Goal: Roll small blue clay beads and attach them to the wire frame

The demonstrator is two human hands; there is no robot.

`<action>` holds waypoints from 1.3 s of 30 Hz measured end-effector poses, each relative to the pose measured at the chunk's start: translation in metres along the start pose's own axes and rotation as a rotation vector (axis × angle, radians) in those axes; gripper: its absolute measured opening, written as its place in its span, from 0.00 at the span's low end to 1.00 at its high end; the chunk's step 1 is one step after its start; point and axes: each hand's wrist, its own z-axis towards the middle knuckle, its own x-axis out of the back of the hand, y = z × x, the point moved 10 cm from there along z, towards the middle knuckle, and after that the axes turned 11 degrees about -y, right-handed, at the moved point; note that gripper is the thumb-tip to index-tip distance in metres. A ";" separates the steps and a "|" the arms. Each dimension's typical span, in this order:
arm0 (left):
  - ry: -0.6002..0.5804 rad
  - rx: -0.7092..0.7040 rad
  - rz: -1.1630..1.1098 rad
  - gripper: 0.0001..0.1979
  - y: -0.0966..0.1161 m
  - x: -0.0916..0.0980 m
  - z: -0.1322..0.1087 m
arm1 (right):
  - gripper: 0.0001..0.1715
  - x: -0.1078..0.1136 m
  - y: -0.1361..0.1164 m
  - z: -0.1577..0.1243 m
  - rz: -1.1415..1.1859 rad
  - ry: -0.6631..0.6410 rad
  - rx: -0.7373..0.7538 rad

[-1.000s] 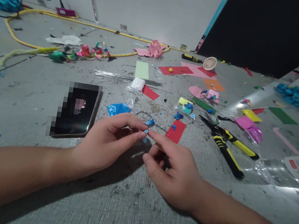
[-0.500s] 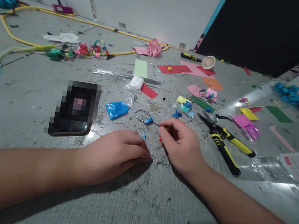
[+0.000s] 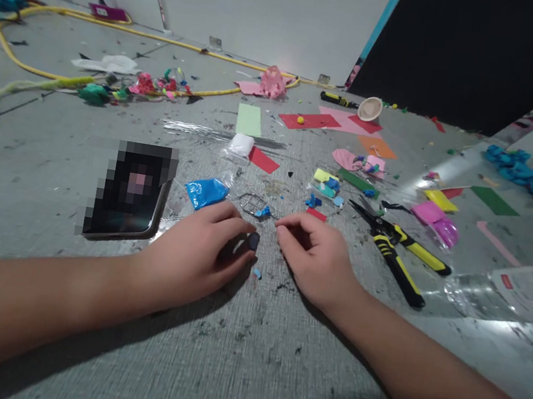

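My left hand (image 3: 203, 247) rests on the grey floor with its fingers curled and thumb against fingertips; what they pinch is too small to make out. My right hand (image 3: 316, 254) lies just to its right, fingertips pinched at the end of a thin wire loop (image 3: 252, 202) that carries a small blue lump (image 3: 263, 212). A tiny blue crumb (image 3: 257, 272) lies on the floor between the two hands. A red paper strip (image 3: 315, 214) shows just beyond my right knuckles.
A phone (image 3: 128, 194) lies left of my hands, with a blue bag (image 3: 206, 191) beside it. Yellow-handled pliers (image 3: 402, 255) lie to the right, near a clear plastic sheet (image 3: 509, 292). Coloured paper pieces (image 3: 309, 121), a wire bundle (image 3: 216, 132) and a yellow cable (image 3: 28, 71) lie farther back.
Both hands dropped from a raised pinch on a tiny blue piece to the floor. The right hand moved to the wire loop's end; the left curled, and a blue crumb now lies between them.
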 end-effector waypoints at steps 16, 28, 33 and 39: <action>0.007 0.007 -0.172 0.08 -0.008 0.003 0.002 | 0.06 -0.027 -0.030 -0.008 -0.279 -0.259 0.230; -0.035 0.005 -0.292 0.08 -0.001 0.006 0.004 | 0.06 -0.024 -0.030 -0.009 -0.234 -0.215 0.211; -0.023 0.029 -0.426 0.08 -0.007 0.005 0.005 | 0.04 -0.020 -0.031 -0.011 -0.208 -0.176 0.216; -0.048 0.031 -0.470 0.08 -0.008 0.000 0.005 | 0.06 -0.024 -0.031 -0.010 -0.215 -0.212 0.221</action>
